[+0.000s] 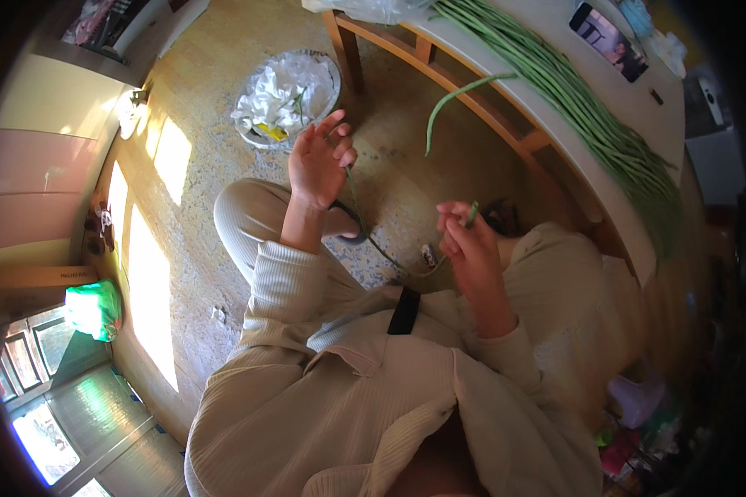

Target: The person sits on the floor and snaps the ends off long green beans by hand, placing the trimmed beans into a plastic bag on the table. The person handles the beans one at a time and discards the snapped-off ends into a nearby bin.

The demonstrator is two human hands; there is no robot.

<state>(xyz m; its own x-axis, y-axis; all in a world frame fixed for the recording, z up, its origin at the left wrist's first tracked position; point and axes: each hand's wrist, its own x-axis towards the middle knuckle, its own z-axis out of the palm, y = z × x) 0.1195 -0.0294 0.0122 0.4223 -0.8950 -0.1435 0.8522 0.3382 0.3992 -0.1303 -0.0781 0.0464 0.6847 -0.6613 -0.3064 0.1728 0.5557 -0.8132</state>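
Note:
My left hand [316, 163] is raised palm up over the floor, its curled fingers closed on one end of a long green bean [362, 214]. The bean sags in a loop in front of my lap and leads toward my right hand [472, 255]. There, a cut or broken green end pokes out between thumb and forefinger; it looks like the same bean, though the fingers hide part of it. A thick bundle of long green beans [566, 93] lies along the table [603, 46]. One bean [441, 109] from the bundle droops over the table's near edge.
A round basin [336, 84] lined with crumpled white plastic stands on the floor by a wooden table leg [346, 53]. A phone [609, 42] with a lit screen lies beyond the bundle. A green bag [96, 309] sits at the left. My knees flank the working space.

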